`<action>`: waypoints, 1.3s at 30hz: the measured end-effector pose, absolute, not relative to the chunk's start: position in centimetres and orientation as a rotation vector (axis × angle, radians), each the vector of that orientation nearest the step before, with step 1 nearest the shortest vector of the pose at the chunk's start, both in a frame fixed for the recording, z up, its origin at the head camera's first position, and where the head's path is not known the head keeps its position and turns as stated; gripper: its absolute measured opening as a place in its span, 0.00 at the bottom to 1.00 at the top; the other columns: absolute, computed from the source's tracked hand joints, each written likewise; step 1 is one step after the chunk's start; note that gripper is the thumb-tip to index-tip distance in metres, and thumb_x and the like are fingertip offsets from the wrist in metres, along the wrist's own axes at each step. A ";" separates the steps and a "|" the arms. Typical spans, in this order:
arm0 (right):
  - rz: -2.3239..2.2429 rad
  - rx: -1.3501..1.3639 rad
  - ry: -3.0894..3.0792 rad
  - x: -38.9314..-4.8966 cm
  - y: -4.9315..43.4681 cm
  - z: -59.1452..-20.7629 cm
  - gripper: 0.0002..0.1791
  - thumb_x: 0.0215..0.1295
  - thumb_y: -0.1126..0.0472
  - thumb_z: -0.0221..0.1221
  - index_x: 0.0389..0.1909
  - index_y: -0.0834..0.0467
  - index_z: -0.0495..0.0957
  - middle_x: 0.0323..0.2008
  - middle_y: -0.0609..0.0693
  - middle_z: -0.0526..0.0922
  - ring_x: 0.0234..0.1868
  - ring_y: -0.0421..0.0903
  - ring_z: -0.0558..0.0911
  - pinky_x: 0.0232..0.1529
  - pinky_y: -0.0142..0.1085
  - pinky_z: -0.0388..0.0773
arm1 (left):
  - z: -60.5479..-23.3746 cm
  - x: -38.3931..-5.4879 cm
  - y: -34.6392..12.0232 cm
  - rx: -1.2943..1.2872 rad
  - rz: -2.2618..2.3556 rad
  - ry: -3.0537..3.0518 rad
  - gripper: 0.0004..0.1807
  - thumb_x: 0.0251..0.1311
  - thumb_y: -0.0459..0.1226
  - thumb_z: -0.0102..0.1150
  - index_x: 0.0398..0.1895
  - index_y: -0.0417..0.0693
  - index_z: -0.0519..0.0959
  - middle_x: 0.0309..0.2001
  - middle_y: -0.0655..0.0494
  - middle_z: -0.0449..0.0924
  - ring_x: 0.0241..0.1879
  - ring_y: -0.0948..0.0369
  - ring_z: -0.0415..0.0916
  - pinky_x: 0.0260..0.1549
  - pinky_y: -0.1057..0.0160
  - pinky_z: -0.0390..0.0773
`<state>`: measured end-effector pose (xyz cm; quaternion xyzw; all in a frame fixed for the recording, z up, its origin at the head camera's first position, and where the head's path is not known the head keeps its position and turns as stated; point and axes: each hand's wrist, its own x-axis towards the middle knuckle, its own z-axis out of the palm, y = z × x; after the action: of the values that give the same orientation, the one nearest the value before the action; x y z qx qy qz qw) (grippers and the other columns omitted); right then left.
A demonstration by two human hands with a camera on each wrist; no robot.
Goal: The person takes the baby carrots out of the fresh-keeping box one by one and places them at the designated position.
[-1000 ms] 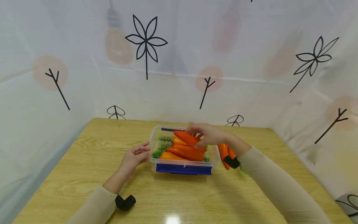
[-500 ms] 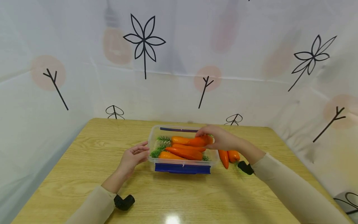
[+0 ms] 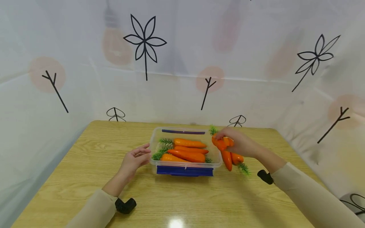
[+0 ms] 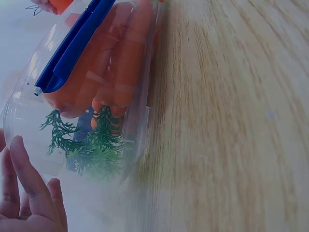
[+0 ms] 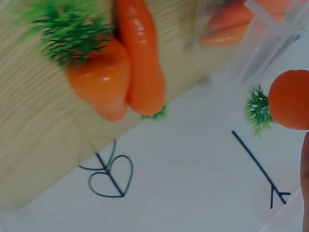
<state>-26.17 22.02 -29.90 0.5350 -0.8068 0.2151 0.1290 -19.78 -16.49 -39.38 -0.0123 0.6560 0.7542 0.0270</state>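
Note:
A clear plastic food box (image 3: 185, 171) with blue clips stands mid-table. Several toy carrots (image 3: 188, 155) with green tops lie inside it, all pointing roughly sideways. My left hand (image 3: 134, 161) rests its fingertips against the box's left end; in the left wrist view the fingers (image 4: 31, 179) are nearly straight at the clear wall. Above and just past the box's right rim, my right hand (image 3: 238, 142) grips an orange carrot (image 3: 218, 144), its green top pointing away from me. The right wrist view shows that carrot's rounded end (image 5: 292, 99) with little of the hand.
Right of the box, loose carrots lie on the wooden table (image 3: 142, 202), one long carrot (image 3: 227, 161) beside another carrot (image 3: 237, 158) with its green top toward me. A white patterned cloth (image 3: 176, 101) hangs behind the table's far edge.
My right hand has carried the carrot from over the box to the right, past its rim, and the carrot has turned. The left hand keeps its place against the box.

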 end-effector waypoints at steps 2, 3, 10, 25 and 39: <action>0.628 1.547 -2.304 -26.1 22.6 -30.2 0.34 0.27 0.86 0.68 0.41 0.63 0.74 0.41 0.52 0.78 0.42 0.50 0.75 0.45 0.36 0.75 | -39.4 -19.7 -16.6 -0.040 2.323 2.035 0.12 0.58 0.29 0.59 0.43 0.28 0.76 0.65 0.48 0.63 0.44 0.65 0.76 0.43 0.64 0.78; 0.619 1.539 -2.280 -26.0 22.9 -30.3 0.34 0.25 0.86 0.68 0.41 0.63 0.74 0.41 0.53 0.78 0.43 0.50 0.75 0.46 0.33 0.74 | -39.4 -19.7 -16.6 -0.039 2.321 2.038 0.12 0.58 0.29 0.59 0.43 0.29 0.76 0.65 0.48 0.63 0.45 0.65 0.76 0.43 0.64 0.78; 0.596 1.468 -2.198 -26.0 24.9 -30.7 0.37 0.19 0.89 0.67 0.39 0.64 0.73 0.40 0.54 0.78 0.41 0.52 0.75 0.53 0.20 0.63 | -39.4 -19.6 -16.7 -0.046 2.334 2.018 0.11 0.59 0.29 0.58 0.43 0.29 0.76 0.65 0.48 0.63 0.43 0.65 0.77 0.43 0.65 0.78; 0.501 1.205 -2.324 -27.4 30.7 -34.5 0.34 0.20 0.88 0.68 0.35 0.63 0.72 0.37 0.56 0.80 0.39 0.55 0.78 0.46 0.21 0.67 | -39.4 -19.6 -16.7 -0.071 2.321 2.037 0.10 0.59 0.29 0.58 0.42 0.31 0.77 0.65 0.49 0.63 0.43 0.66 0.76 0.42 0.65 0.78; 0.493 1.199 -2.401 -28.2 34.2 -38.4 0.30 0.27 0.82 0.72 0.34 0.60 0.72 0.34 0.49 0.76 0.34 0.45 0.74 0.27 0.33 0.78 | -39.2 -19.6 -16.4 -0.051 2.322 2.028 0.05 0.59 0.29 0.58 0.38 0.39 0.80 0.66 0.48 0.62 0.50 0.57 0.74 0.43 0.64 0.78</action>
<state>-28.16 34.20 -38.38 0.4301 -0.8612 0.1769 0.2051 -19.60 -16.44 -39.21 -0.0166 0.6574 0.7528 0.0291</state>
